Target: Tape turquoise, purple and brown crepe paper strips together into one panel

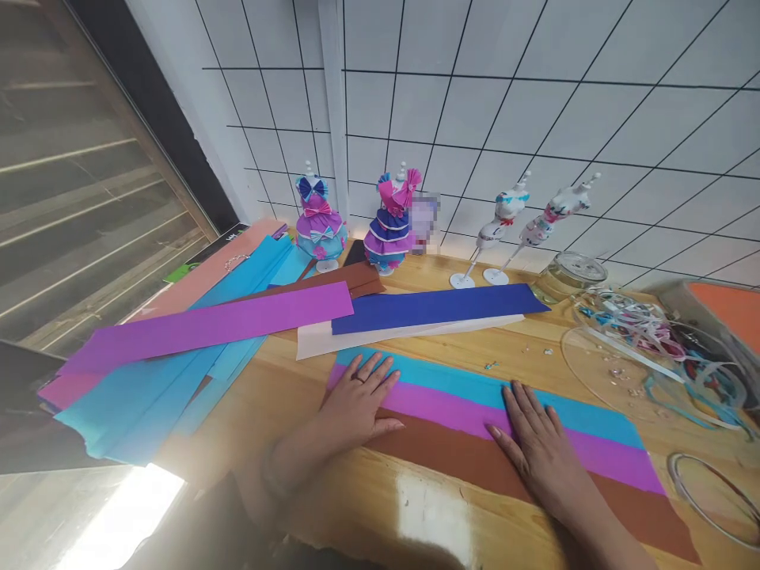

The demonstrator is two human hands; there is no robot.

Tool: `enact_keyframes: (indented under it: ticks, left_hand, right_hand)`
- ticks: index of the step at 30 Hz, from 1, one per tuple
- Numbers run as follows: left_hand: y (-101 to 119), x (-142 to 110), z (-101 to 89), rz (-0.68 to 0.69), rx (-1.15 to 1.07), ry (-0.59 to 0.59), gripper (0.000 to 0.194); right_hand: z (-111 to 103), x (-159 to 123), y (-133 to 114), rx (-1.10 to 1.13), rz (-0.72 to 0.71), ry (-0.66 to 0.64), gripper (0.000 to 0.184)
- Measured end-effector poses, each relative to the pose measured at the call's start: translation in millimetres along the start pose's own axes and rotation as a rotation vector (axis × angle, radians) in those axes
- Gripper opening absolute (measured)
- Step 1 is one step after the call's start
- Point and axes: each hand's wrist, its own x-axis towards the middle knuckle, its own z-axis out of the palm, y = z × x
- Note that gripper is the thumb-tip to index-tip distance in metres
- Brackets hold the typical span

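Note:
Three long strips of crepe-like paper lie overlapped in front of me: a light blue strip [463, 381] at the back, a purple strip [439, 408] in the middle and a brown strip [451, 451] nearest me. My left hand [360, 400], with a ring on one finger, rests flat on the left end of the strips, fingers spread. Farther right, my right hand [537, 443] lies flat across them with its fingertips on the blue one. Neither hand grips anything. Parts of the strips are hidden under both hands.
Behind lie a dark blue strip [439, 307], a purple strip [226, 324] and stacked blue sheets [160, 380]. Two dressed mini mannequins [321, 222] [389, 229] and two mostly bare ones [504, 214] [558, 214] stand by the wall. Tangled ribbons [653, 332] and a tape roll [573, 273] sit right.

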Motion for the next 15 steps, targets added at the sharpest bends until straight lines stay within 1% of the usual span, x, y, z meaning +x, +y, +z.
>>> enact_keyframes:
  ticks: [6, 10, 12, 15]
  left_hand:
    - [2, -1, -4.6, 0.0, -0.036, -0.009, 0.076]
    - [4, -3, -9.3, -0.004, -0.047, -0.014, 0.076]
    - [5, -4, -10.7, 0.0, -0.049, -0.005, 0.076]
    - [6, -6, -11.6, 0.006, -0.048, 0.01, 0.075]
  right_hand:
    - [6, -4, 3, 0.03, 0.002, 0.023, 0.067]
    - [14, -8, 7, 0.041, 0.04, 0.067, 0.072]
    - [17, -11, 8, 0.037, -0.003, 0.066, 0.069]
    - [19, -15, 7, 0.06, -0.098, 0.055, 0.058]
